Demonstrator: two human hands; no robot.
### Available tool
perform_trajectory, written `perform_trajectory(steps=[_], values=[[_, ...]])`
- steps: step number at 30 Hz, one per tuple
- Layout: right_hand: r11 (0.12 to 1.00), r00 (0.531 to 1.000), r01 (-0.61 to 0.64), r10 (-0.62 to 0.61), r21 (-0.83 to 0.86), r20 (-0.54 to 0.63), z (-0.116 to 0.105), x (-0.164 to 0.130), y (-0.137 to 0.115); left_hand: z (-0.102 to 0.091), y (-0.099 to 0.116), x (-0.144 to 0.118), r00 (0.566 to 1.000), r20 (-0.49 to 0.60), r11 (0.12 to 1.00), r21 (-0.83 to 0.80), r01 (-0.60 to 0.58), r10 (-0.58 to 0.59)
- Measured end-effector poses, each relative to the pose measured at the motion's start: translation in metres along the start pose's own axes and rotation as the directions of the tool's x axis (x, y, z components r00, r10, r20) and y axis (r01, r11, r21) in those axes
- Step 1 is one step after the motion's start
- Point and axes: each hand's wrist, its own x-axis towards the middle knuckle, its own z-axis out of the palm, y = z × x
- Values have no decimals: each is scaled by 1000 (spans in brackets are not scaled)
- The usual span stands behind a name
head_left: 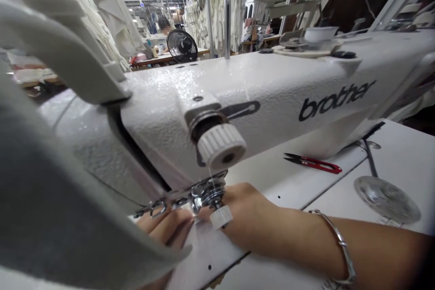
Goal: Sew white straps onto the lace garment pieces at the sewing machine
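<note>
A white sewing machine (pixel 272 113) fills the view, its head close to me. Below the thread tension knob (pixel 221 216), my right hand (pixel 246 213) rests low at the needle area, a silver bangle (pixel 340 240) on its wrist. Its fingers are hidden behind the tension parts. My left hand (pixel 166 229) lies beside it on the left, fingers bent and close together, partly covered by the machine's pale curved part (pixel 84 190) in front. A bit of white fabric seems to sit between the hands, but what the fingers hold cannot be made out.
Red thread snips (pixel 314 163) lie on the white machine bed, right of the head. A clear round dish-like object (pixel 387 199) is farther right. Behind stand a black fan (pixel 182 46), a person (pixel 164 31) at a table, and hanging white fabric (pixel 199 18).
</note>
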Motion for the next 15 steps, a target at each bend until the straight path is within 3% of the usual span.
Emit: perform_trajectory(steps=[2,7,12,15], values=[[999,999,-34,34,30,0,0,1,2,2,-1,-1,1000,11,999,39,14,-14],[977,988,-157,157,142,15,-8,4,2,3,-3,4,994,-98,998,37,59,-55],[980,990,-141,143,137,-3,-10,4,2,9,-2,6,986,-147,994,-90,67,-80],[998,997,-45,42,36,57,-2,4,4,10,0,3,990,-118,993,-100,60,-71]])
